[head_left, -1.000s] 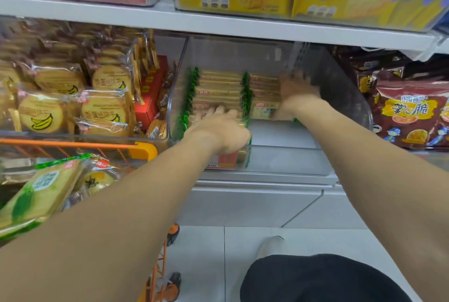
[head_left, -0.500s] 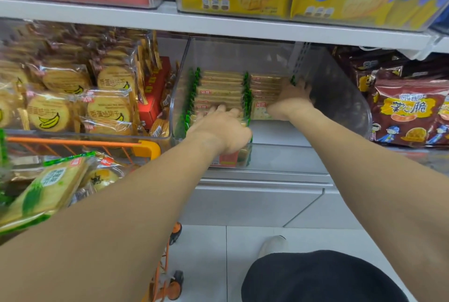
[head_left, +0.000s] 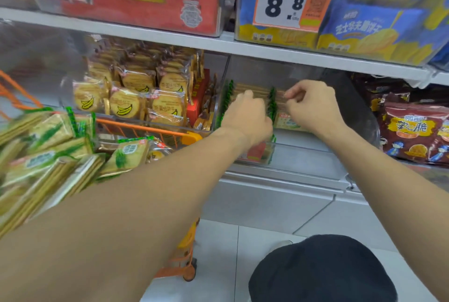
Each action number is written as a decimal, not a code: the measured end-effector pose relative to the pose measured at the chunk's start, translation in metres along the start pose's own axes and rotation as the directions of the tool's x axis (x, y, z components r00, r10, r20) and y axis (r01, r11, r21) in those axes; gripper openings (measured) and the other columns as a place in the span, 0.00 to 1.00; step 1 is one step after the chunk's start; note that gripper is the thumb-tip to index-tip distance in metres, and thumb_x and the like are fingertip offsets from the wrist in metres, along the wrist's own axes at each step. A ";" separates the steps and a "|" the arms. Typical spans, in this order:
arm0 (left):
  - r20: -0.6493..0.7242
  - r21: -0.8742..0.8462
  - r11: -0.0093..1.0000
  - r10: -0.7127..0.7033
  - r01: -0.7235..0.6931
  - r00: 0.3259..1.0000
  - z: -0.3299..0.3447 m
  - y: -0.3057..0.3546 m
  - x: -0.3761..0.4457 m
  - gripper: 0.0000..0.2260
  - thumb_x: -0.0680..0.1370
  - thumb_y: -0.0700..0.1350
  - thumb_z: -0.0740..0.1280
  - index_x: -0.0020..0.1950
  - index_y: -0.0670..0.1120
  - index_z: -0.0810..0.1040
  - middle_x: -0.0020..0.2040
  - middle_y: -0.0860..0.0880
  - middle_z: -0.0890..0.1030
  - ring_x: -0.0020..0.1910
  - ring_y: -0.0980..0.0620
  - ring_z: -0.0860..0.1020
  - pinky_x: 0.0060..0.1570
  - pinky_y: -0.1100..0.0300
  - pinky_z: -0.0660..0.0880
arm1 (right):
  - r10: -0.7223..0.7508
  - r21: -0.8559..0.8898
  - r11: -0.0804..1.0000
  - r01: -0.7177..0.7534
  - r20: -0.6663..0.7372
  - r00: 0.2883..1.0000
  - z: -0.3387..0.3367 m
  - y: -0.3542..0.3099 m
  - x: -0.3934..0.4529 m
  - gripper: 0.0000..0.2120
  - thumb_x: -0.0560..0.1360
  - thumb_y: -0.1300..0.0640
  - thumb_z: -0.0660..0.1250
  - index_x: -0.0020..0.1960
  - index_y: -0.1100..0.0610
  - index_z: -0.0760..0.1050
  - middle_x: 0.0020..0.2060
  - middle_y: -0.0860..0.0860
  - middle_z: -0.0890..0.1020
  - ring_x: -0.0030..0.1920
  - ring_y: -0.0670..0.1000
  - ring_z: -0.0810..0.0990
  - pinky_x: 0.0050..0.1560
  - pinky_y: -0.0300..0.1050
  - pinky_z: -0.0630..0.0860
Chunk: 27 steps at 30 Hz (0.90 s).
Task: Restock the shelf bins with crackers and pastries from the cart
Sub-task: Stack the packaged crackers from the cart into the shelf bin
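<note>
Both hands in the clear shelf bin (head_left: 349,107), working on green-edged cracker packs.

Left hand (head_left: 247,119) reaches into the near-left part of the bin, fingers curled over the left stack of cracker packs (head_left: 250,89); whether it actually grips one I cannot tell. Right hand (head_left: 313,107) sits just right of it, thumb and fingertips pinching the top edge of a pack in the right stack (head_left: 289,123). More of the same green cracker packs (head_left: 48,156) lie piled in the orange cart (head_left: 155,130) at near left. Banana biscuit packs (head_left: 126,105) fill the bin to the left; red snack bags (head_left: 413,129) sit to the right. Price tag (head_left: 284,3) hangs on the upper shelf.
</note>
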<state>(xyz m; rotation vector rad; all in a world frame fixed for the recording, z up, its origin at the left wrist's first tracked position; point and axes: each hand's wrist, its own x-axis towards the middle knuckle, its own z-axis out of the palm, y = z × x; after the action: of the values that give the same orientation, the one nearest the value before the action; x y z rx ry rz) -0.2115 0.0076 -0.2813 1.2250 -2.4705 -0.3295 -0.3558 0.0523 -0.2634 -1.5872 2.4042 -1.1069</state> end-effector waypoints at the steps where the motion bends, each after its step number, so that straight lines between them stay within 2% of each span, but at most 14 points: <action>1: -0.030 -0.003 1.000 -0.017 0.017 0.999 -0.012 0.000 -0.005 0.14 0.77 0.48 0.62 0.57 0.41 0.78 0.58 0.41 0.75 0.61 0.41 0.73 0.59 0.49 0.72 | 0.012 0.073 0.997 -0.014 0.022 1.000 0.002 -0.010 -0.005 0.11 0.71 0.64 0.64 0.38 0.50 0.79 0.34 0.48 0.83 0.40 0.51 0.84 0.50 0.45 0.81; 4: -0.074 -0.014 0.999 -0.053 0.052 0.996 -0.057 -0.009 -0.031 0.13 0.76 0.50 0.63 0.52 0.44 0.80 0.50 0.43 0.80 0.50 0.40 0.79 0.47 0.52 0.76 | 0.021 0.261 0.965 -0.039 0.071 0.997 0.014 -0.045 -0.024 0.11 0.71 0.64 0.67 0.36 0.49 0.79 0.32 0.47 0.83 0.37 0.51 0.85 0.47 0.52 0.84; 6: -0.181 0.029 0.999 -0.021 0.026 0.983 -0.086 -0.025 -0.057 0.12 0.76 0.51 0.62 0.49 0.45 0.80 0.45 0.45 0.80 0.47 0.43 0.79 0.43 0.54 0.74 | -0.010 0.406 0.913 -0.046 0.135 0.991 0.027 -0.071 -0.039 0.09 0.72 0.66 0.69 0.38 0.53 0.80 0.31 0.51 0.83 0.34 0.52 0.85 0.43 0.55 0.85; 9: -0.349 0.082 0.995 -0.026 0.058 0.937 -0.125 -0.068 -0.109 0.12 0.76 0.53 0.61 0.45 0.46 0.79 0.42 0.47 0.79 0.44 0.45 0.77 0.42 0.53 0.72 | -0.129 0.564 0.825 -0.011 0.207 0.970 0.051 -0.108 -0.066 0.07 0.73 0.66 0.73 0.41 0.55 0.80 0.33 0.56 0.83 0.33 0.54 0.84 0.38 0.55 0.85; 12: -0.330 0.063 0.977 -0.171 0.202 0.928 -0.145 -0.119 -0.150 0.12 0.75 0.53 0.63 0.44 0.46 0.80 0.40 0.45 0.78 0.45 0.43 0.77 0.43 0.53 0.70 | -0.252 0.589 0.806 0.054 0.260 0.932 0.077 -0.135 -0.084 0.05 0.74 0.62 0.74 0.43 0.53 0.79 0.32 0.55 0.83 0.31 0.53 0.82 0.35 0.51 0.83; 15: -0.212 0.149 0.929 -0.305 0.339 0.929 -0.142 -0.158 -0.172 0.22 0.69 0.62 0.59 0.46 0.48 0.82 0.40 0.44 0.76 0.49 0.39 0.76 0.48 0.52 0.69 | -0.349 0.563 0.821 0.091 0.370 0.861 0.100 -0.155 -0.098 0.02 0.78 0.59 0.71 0.48 0.54 0.78 0.29 0.50 0.83 0.28 0.49 0.81 0.33 0.45 0.79; 17: -0.102 0.198 0.914 -0.341 0.355 0.934 -0.139 -0.170 -0.182 0.27 0.68 0.68 0.56 0.52 0.52 0.82 0.43 0.45 0.75 0.55 0.39 0.74 0.54 0.51 0.70 | -0.405 0.444 0.872 0.207 0.416 0.814 0.112 -0.162 -0.106 0.01 0.80 0.55 0.69 0.50 0.51 0.78 0.31 0.48 0.82 0.30 0.46 0.80 0.36 0.43 0.77; 19: 0.044 0.195 0.915 -0.369 0.354 0.928 -0.137 -0.178 -0.189 0.25 0.73 0.69 0.58 0.61 0.55 0.79 0.53 0.44 0.76 0.59 0.42 0.73 0.56 0.54 0.70 | -0.448 0.277 0.893 0.354 0.488 0.749 0.120 -0.166 -0.111 0.07 0.81 0.46 0.65 0.53 0.49 0.78 0.31 0.47 0.79 0.32 0.43 0.77 0.35 0.39 0.72; 20: 0.098 0.163 0.926 -0.358 0.340 0.929 -0.138 -0.180 -0.192 0.24 0.75 0.67 0.61 0.64 0.55 0.77 0.56 0.45 0.76 0.58 0.45 0.73 0.52 0.57 0.69 | -0.437 0.217 0.898 0.383 0.542 0.718 0.122 -0.167 -0.113 0.12 0.81 0.42 0.63 0.55 0.49 0.78 0.30 0.46 0.77 0.32 0.42 0.76 0.33 0.38 0.68; 22: 0.134 0.092 0.946 -0.322 0.311 0.937 -0.139 -0.182 -0.194 0.23 0.76 0.64 0.64 0.67 0.55 0.74 0.57 0.49 0.76 0.52 0.52 0.71 0.44 0.60 0.62 | -0.367 0.137 0.921 0.365 0.624 0.690 0.124 -0.168 -0.112 0.21 0.80 0.36 0.59 0.62 0.49 0.76 0.29 0.44 0.71 0.30 0.41 0.71 0.32 0.38 0.62; 24: 0.124 0.073 0.953 -0.301 0.293 0.946 -0.138 -0.184 -0.195 0.23 0.76 0.63 0.64 0.68 0.55 0.74 0.57 0.51 0.77 0.53 0.54 0.71 0.43 0.61 0.60 | -0.274 0.077 0.950 0.303 0.674 0.686 0.127 -0.166 -0.108 0.25 0.77 0.32 0.60 0.66 0.46 0.73 0.33 0.41 0.69 0.34 0.39 0.69 0.33 0.38 0.63; 27: 0.117 0.038 0.957 -0.291 0.289 0.950 -0.136 -0.188 -0.194 0.22 0.76 0.63 0.65 0.66 0.55 0.76 0.57 0.53 0.79 0.55 0.54 0.73 0.44 0.61 0.66 | -0.174 0.093 0.983 0.156 0.723 0.669 0.130 -0.164 -0.103 0.31 0.72 0.31 0.67 0.68 0.45 0.70 0.41 0.41 0.75 0.40 0.41 0.76 0.34 0.38 0.68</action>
<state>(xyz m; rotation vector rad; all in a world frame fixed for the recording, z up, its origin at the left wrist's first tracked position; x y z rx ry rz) 0.0880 0.0447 -0.2677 1.6263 -2.3955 -0.4693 -0.1260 0.0324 -0.2970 -1.8033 1.7179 -0.3565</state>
